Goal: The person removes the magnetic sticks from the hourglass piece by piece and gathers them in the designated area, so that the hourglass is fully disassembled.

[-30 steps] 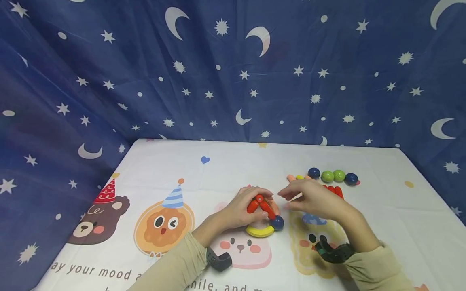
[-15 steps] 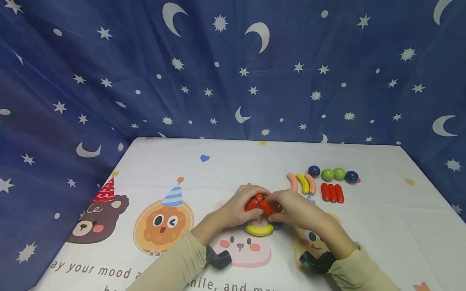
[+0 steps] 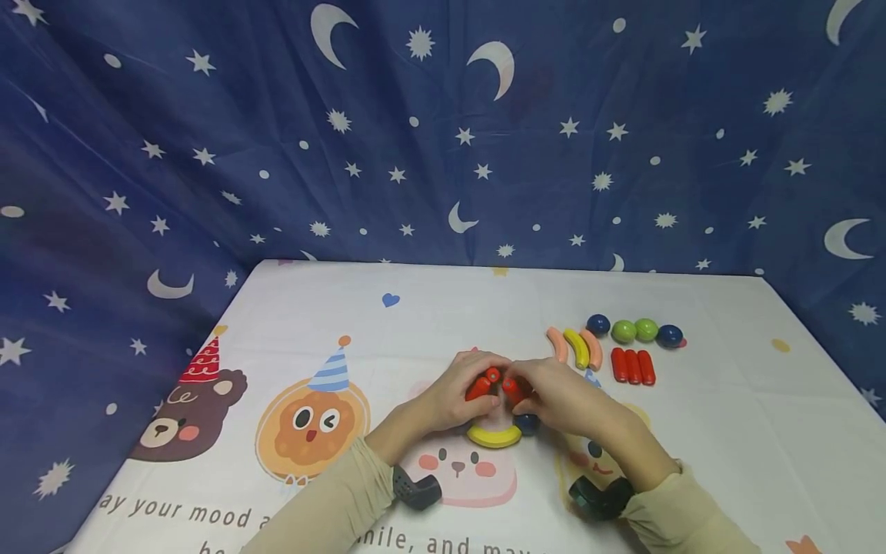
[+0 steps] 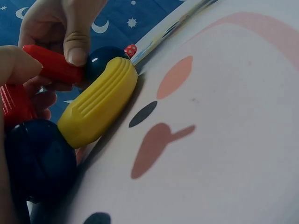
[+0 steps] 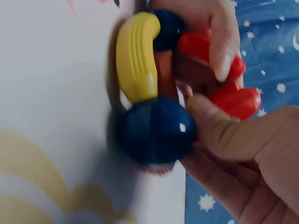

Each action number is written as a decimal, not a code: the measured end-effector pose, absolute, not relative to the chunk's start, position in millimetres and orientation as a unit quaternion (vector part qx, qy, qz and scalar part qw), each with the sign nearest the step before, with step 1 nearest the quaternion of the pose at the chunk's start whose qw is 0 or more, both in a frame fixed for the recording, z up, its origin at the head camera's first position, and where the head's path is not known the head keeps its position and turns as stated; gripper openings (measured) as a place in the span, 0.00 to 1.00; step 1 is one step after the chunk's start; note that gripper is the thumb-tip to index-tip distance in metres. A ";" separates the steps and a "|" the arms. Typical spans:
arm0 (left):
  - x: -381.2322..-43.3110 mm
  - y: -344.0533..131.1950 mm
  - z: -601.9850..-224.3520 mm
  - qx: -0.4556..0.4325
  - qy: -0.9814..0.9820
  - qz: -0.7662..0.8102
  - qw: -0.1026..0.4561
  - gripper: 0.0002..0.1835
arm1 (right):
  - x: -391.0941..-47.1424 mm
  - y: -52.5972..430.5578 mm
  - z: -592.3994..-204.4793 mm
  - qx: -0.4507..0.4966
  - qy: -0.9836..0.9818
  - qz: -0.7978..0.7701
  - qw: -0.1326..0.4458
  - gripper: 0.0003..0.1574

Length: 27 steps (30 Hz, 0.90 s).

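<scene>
Head view: yellow arc (image 3: 494,438) lies on the white tablecloth (image 3: 429,308), over the pink printed face (image 3: 458,488). Using that arc as reference: right blue ball (image 3: 528,425) sits at its right end, left blue ball (image 4: 39,161) at its left end, seen in the left wrist view. Left hand (image 3: 460,396) is just beyond and left of the arc, thumb and fingers curled on the left red stick (image 3: 477,388). Right hand (image 3: 559,392) is just beyond and right, thumb and fingers pinching the right red stick (image 3: 514,391), narrow grip. Third red stick (image 3: 492,375) shows end-on beyond the arc, between the hands; can't tell what it rests on. Farther beyond and right of the arc, loose: two pink arcs (image 3: 591,351) flanking a second yellow arc (image 3: 577,349), two green balls (image 3: 635,331) between two spare blue balls (image 3: 669,336), and three red sticks in a row (image 3: 633,366). Starry blue backdrop (image 3: 526,192) hangs well beyond.
</scene>
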<state>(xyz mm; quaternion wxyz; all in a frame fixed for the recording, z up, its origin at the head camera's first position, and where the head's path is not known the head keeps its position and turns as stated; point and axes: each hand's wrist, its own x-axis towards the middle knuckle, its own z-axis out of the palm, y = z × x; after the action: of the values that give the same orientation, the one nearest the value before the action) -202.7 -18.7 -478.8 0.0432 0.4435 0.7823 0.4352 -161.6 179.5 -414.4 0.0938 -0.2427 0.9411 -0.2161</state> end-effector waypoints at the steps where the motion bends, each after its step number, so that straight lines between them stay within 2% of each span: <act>1: -202.8 -18.6 -479.1 0.446 0.781 0.435 0.039 0.26 | -162.6 181.9 -413.9 -0.240 0.940 -0.220 0.098 0.22; 7: -203.5 -17.5 -478.7 0.466 0.771 0.433 0.015 0.25 | -169.1 203.5 -405.1 -0.245 0.933 -0.242 0.103 0.17; 13: -203.2 -17.7 -478.7 0.461 0.772 0.437 0.015 0.25 | -173.8 227.5 -394.7 -0.247 0.936 -0.238 0.080 0.17; 18: -203.4 -17.1 -479.5 0.458 0.775 0.435 0.017 0.25 | -178.0 245.5 -392.2 -0.228 0.936 -0.254 0.083 0.16; 25: -203.1 -17.4 -479.4 0.457 0.776 0.435 0.018 0.25 | -183.5 274.1 -391.5 -0.178 0.938 -0.270 0.125 0.27; 27: -203.1 -17.4 -479.4 0.458 0.775 0.434 0.016 0.24 | -184.2 285.6 -391.1 -0.162 0.940 -0.272 0.128 0.27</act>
<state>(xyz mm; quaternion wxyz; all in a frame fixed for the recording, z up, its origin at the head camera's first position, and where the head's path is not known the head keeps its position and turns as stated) -203.1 -17.4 -479.4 0.0158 0.4583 0.7755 0.4340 -184.2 285.6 -391.1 0.1282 -0.1616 0.9400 -0.2719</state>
